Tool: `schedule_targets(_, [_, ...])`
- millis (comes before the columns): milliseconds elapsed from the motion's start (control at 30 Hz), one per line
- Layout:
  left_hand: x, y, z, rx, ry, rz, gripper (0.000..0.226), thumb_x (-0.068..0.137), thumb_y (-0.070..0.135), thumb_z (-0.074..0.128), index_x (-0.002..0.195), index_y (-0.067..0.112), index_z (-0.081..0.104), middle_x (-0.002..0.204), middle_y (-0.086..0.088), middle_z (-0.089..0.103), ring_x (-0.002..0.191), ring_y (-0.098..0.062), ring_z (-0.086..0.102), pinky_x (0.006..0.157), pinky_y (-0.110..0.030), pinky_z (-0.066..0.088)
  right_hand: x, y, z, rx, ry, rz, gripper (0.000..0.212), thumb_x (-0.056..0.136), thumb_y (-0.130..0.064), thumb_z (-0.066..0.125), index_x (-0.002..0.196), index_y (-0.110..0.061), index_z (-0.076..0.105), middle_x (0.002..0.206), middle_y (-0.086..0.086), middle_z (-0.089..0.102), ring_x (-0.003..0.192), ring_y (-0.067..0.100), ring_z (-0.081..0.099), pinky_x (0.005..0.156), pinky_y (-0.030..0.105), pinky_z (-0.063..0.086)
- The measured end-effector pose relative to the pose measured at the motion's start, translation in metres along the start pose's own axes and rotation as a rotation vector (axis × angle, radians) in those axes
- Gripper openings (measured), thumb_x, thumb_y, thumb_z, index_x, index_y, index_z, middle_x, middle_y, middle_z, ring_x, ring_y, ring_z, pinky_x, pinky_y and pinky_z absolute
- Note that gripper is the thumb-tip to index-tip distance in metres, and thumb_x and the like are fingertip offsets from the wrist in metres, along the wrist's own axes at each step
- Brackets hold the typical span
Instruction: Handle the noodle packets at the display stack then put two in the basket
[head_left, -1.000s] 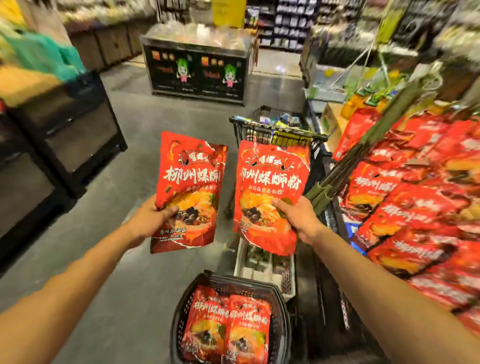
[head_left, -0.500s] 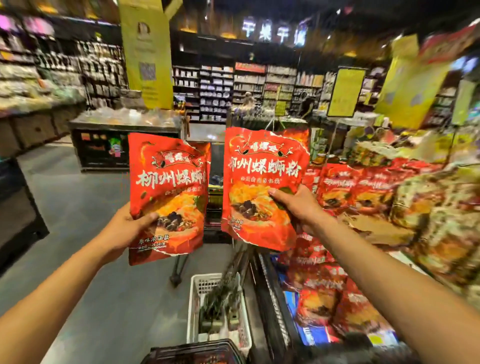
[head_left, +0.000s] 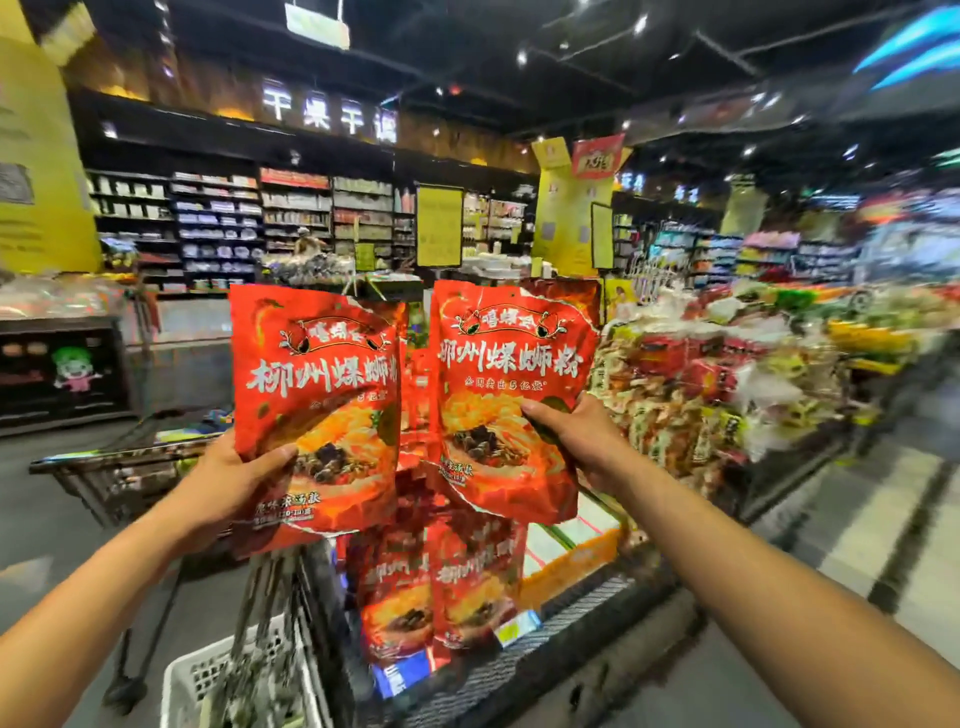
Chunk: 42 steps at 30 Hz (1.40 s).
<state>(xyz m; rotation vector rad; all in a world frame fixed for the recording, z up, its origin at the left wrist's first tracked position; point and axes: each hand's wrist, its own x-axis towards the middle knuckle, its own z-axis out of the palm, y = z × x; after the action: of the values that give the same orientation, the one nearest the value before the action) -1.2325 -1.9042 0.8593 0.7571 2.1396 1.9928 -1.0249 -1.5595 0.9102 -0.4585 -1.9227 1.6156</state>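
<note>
Two glossy red plastic noodle pouches up side by side at chest height, just apart! Left hand (head_left: 236, 480) grasping the left red pouch (head_left: 317, 395) at its lower edge, thumb across the front. Right hand (head_left: 582, 439) grasping the right red pouch (head_left: 511, 384) likewise. Below, more red pouches stacked on the dark wire display shelf (head_left: 571, 613); white slotted plastic crate (head_left: 197, 680) lower left.

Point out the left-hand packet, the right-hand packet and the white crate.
Left packet (head_left: 317, 374), head view, on its upper printed front.
Right packet (head_left: 511, 358), head view, on its printed title.
White crate (head_left: 182, 680), head view, on its perforated left wall.
</note>
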Motion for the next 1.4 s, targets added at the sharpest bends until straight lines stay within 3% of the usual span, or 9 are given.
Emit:
schedule_targets(133, [0.007,0.02,0.108,-0.017,-0.055,0.045,0.018,0.096,-0.002,0.065,0.113,0.003,0.065,0.076,-0.001,0.068,0.057,-0.003,0.062,0.057,-0.019,0.052,-0.018,0.005,-0.099,-0.042,0.102,0.005,0.041,0.082,-0.032,0.087,0.119,-0.026,0.07,0.111,-0.002,0.078,0.101,0.018,0.076,0.096,0.044,0.059])
schedule_targets(333, [0.017,0.039,0.247,-0.057,-0.29,0.048,0.01,0.1,0.0,0.06,0.105,0.009,0.062,0.055,0.012,0.062,0.044,-0.001,0.051,0.042,-0.016,0.042,-0.049,0.012,-0.225,-0.097,0.279,0.008,0.044,0.084,-0.03,0.086,0.123,-0.025,0.068,0.115,-0.004,0.077,0.105,0.018,0.074,0.096,0.043,0.058])
schedule_targets(467, [0.022,0.057,0.321,-0.09,-0.402,0.071,0.011,0.1,0.006,0.062,0.107,0.015,0.064,0.06,0.01,0.064,0.051,-0.009,0.051,0.044,-0.017,0.042,-0.065,0.014,-0.287,-0.086,0.396,0.007,0.037,0.086,-0.024,0.083,0.12,-0.025,0.068,0.111,-0.006,0.077,0.102,0.015,0.074,0.081,0.027,0.059])
schedule_targets(633, [0.045,0.066,0.387,-0.114,-0.497,0.075,0.009,0.1,0.008,0.064,0.105,0.015,0.061,0.065,0.003,0.058,0.061,-0.014,0.049,0.055,-0.029,0.039,-0.061,0.023,-0.34,-0.102,0.502,0.047,0.048,0.082,-0.032,0.087,0.125,-0.025,0.067,0.115,-0.002,0.077,0.103,0.02,0.075,0.092,0.043,0.06])
schedule_targets(833, [0.096,0.062,0.431,-0.105,-0.569,0.075,0.01,0.101,0.013,0.063,0.099,0.021,0.059,0.062,0.003,0.056,0.059,-0.013,0.049,0.051,-0.022,0.04,-0.025,0.036,-0.365,-0.072,0.547,0.057,0.035,0.088,-0.023,0.081,0.119,-0.023,0.065,0.105,-0.005,0.076,0.083,0.009,0.075,0.058,0.019,0.057])
schedule_targets(1033, [0.164,0.054,0.439,-0.13,-0.54,0.062,0.015,0.102,0.009,0.061,0.115,0.016,0.06,0.063,0.011,0.067,0.055,-0.003,0.06,0.051,-0.019,0.045,0.049,0.054,-0.363,-0.092,0.555,0.058,0.05,0.082,-0.032,0.086,0.126,-0.02,0.066,0.115,0.001,0.077,0.098,0.02,0.076,0.085,0.039,0.061])
schedule_targets(1167, [0.206,0.049,0.425,-0.116,-0.504,0.066,0.02,0.101,0.008,0.061,0.12,0.015,0.059,0.08,0.001,0.067,0.061,-0.005,0.062,0.055,-0.02,0.047,0.108,0.063,-0.35,-0.094,0.528,0.054,0.074,0.058,-0.053,0.093,0.12,-0.022,0.069,0.109,-0.003,0.079,0.098,0.022,0.076,0.093,0.045,0.059])
schedule_targets(1267, [0.236,0.036,0.406,-0.091,-0.451,0.056,0.021,0.1,0.011,0.064,0.12,0.015,0.06,0.087,-0.004,0.066,0.074,-0.019,0.059,0.062,-0.028,0.047,0.153,0.074,-0.337,-0.09,0.496,0.046,0.047,0.074,-0.038,0.09,0.114,-0.024,0.069,0.106,-0.002,0.079,0.097,0.023,0.076,0.093,0.045,0.059])
schedule_targets(1400, [0.266,0.02,0.374,-0.021,-0.357,0.058,0.022,0.099,0.013,0.067,0.119,0.011,0.061,0.082,-0.004,0.065,0.07,-0.017,0.057,0.07,-0.032,0.046,0.213,0.087,-0.31,-0.06,0.407,0.063,0.046,0.077,-0.033,0.089,0.117,-0.021,0.068,0.104,0.0,0.079,0.096,0.025,0.077,0.086,0.041,0.061])
